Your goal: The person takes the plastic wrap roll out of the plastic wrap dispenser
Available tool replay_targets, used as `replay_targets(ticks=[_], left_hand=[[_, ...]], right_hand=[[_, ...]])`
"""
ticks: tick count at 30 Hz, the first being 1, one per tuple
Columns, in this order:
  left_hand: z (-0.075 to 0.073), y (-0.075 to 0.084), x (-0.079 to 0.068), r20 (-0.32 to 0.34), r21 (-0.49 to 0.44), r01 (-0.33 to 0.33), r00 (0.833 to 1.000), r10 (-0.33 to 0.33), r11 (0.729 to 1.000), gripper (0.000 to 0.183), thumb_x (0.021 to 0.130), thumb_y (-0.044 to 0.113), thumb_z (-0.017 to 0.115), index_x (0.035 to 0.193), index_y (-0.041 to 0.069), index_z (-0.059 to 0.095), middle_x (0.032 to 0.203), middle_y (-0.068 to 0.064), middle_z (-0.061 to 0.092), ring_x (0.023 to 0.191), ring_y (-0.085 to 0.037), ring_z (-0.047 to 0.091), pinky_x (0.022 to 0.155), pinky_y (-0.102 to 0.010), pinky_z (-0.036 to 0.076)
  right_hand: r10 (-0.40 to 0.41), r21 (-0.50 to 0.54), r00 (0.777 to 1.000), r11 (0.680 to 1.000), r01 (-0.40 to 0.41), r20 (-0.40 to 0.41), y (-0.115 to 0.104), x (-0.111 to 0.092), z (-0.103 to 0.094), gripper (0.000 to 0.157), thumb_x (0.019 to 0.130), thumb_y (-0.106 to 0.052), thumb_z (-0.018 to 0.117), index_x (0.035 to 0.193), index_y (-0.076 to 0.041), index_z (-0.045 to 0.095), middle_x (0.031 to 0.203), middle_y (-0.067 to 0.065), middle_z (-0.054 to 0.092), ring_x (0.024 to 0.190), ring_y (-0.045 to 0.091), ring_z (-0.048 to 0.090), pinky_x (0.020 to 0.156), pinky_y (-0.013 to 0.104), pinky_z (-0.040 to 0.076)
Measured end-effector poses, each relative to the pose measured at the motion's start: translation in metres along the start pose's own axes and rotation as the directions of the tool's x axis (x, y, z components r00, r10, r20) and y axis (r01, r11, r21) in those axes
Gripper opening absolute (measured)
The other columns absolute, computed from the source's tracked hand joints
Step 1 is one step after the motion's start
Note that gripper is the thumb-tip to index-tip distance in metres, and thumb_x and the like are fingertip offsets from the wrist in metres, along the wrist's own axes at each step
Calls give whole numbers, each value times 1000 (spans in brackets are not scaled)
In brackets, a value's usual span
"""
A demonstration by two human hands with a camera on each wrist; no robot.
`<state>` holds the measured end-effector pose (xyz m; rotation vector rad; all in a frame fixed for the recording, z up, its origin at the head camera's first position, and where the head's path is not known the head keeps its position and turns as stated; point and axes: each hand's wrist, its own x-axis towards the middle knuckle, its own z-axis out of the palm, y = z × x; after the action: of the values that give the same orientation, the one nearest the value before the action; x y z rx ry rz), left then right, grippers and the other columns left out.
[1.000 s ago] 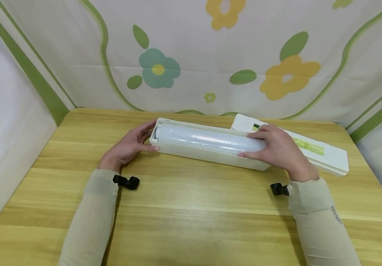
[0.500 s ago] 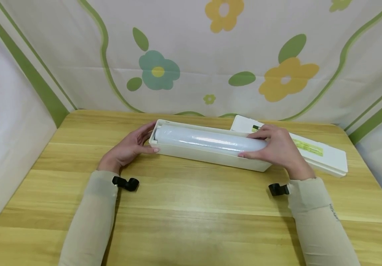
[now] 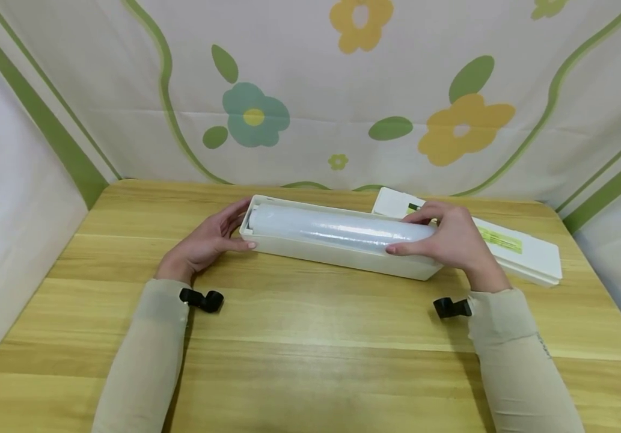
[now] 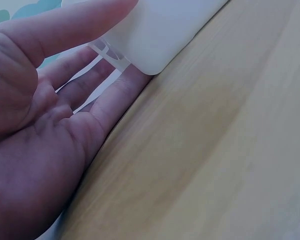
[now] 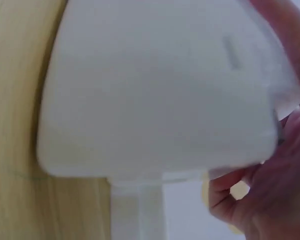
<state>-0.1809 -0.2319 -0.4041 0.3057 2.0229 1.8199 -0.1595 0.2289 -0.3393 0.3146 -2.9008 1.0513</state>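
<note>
A long white box (image 3: pixel 337 260) lies lidless on the wooden table, holding a roll of cling film (image 3: pixel 315 225). My left hand (image 3: pixel 207 245) grips the box's left end, thumb on the front wall and fingers behind. In the left wrist view, fingers reach under the box's corner (image 4: pixel 157 37). My right hand (image 3: pixel 453 239) pinches the roll near its right end, thumb at the front and fingers across the far side. The right wrist view has the box's right end wall (image 5: pixel 150 105) filling most of the frame, with clear film (image 5: pixel 290 97) bulging over its edge.
Behind my right hand lies a white lid (image 3: pixel 532 252) with a yellow-green label (image 3: pixel 499 239). A flower-printed cloth (image 3: pixel 310 90) hangs along the table's back edge. The wooden table (image 3: pixel 310 361) stretches toward me between both forearms.
The roll's left end has shifted slightly within the box, and the shine along the film has changed. Both hands keep their grips; the head view has drifted a little.
</note>
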Motion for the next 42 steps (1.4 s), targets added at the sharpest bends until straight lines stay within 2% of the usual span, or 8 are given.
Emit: replay_targets(ticks=[10,15,20,25,30,35,39,42], left_hand=[[0,-2,-1,4,-6,-1,1000,1,1000,103,93,-8,77,174,19,20,182,-2,18,168,-27,18,103,-17,54],[1,-2,0,7,-8,-5,1000,6,1000,103,93,-8,77,174,20,21,182,-2,19,168,-27,19,103,-18,54],[1,-2,0,8,-6,-5,1000,5,1000,103,93,-9,76,174,20,20,182,-2,19,168,-27,19,103,-18,55],[1,-1,0,7,-1,-3,1000,3,1000,103,93,-9,76,174,20,20,182,-2,19,168,-26,18,103,-17,54],[0,1,0,-1,5,-1,1000,1,1000,103,93,-8,77,174,20,20,182,-2,19,168,-26,19,103,-16,54],[-1,1,-1,0,1,0,1000,0,1000,103,93,-8,77,174,21,20,181,-2,20,168,-25,18,104,-15,53],[-1,2,-1,-3,2,4,1000,-4,1000,103,93,-8,77,174,21,21,182,-1,20,168,-24,17,104,-14,52],[0,1,-1,-8,4,9,1000,-9,1000,104,92,-7,78,174,21,21,181,-2,21,168,-25,18,104,-14,52]], right_hand=[[-51,-5,997,999,51,-49,-11,-3,-3,48,60,-45,107,97,-23,85,94,-2,68,87,19,58,70,24,44],[-104,-24,990,994,103,-95,-18,-6,-5,50,60,-40,107,99,-18,85,94,-1,69,84,18,58,70,23,42],[-136,-26,985,991,134,-104,-21,-9,-7,50,60,-39,107,99,-17,85,94,-1,67,84,15,56,71,21,42],[-211,-43,970,977,207,-119,-23,-9,-8,48,61,-33,107,98,-15,83,92,-1,62,84,13,56,73,17,44],[-270,-22,962,963,270,-48,-27,-8,-8,44,71,-25,103,108,-13,81,102,2,62,93,15,60,76,18,48],[-360,-99,932,927,362,35,-33,-11,-5,48,82,-25,95,123,-10,75,120,6,70,98,23,66,79,36,57],[-425,-197,905,888,416,-8,-37,-14,-1,70,69,-38,103,127,-8,77,113,10,75,90,26,69,77,44,59],[-412,-253,911,885,392,-30,-40,-15,2,89,54,-49,107,129,-11,78,110,12,76,92,29,70,78,47,60]])
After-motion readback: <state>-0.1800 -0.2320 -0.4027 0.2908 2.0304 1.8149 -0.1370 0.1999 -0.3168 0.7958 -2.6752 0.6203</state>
